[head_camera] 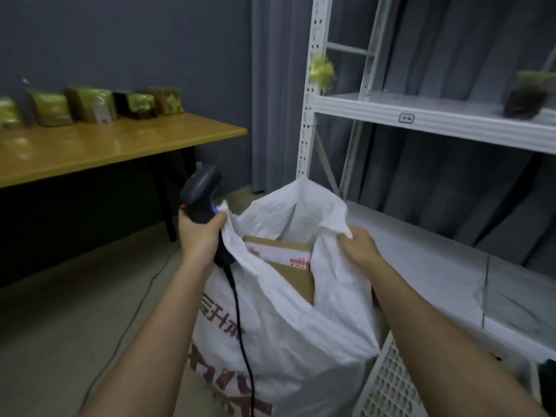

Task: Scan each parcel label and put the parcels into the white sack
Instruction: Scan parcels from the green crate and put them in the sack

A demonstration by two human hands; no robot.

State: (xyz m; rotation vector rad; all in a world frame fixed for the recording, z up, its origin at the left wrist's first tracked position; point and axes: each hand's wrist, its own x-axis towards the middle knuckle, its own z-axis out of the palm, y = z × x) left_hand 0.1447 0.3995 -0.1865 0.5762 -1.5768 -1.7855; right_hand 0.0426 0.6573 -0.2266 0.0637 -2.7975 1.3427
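- Here, my left hand [201, 233] is wrapped round the grip of a black barcode scanner [201, 194], its head pointing up and its black cord [240, 320] trailing down across the front of the sack.
- The same hand also pins the left edge of the white sack [288, 335] against the scanner.
- My right hand [358, 248] pinches the sack's right rim, so between my hands the mouth is pulled wide.
- The sack is thin, crinkled white plastic with red characters printed on its front, standing on the floor just beside a white metal shelf [421, 115].
- Inside sits a brown cardboard parcel [285, 263] with a white and red label facing up.
- More wrapped parcels [90, 105] line the back of the wooden bench [105, 145].
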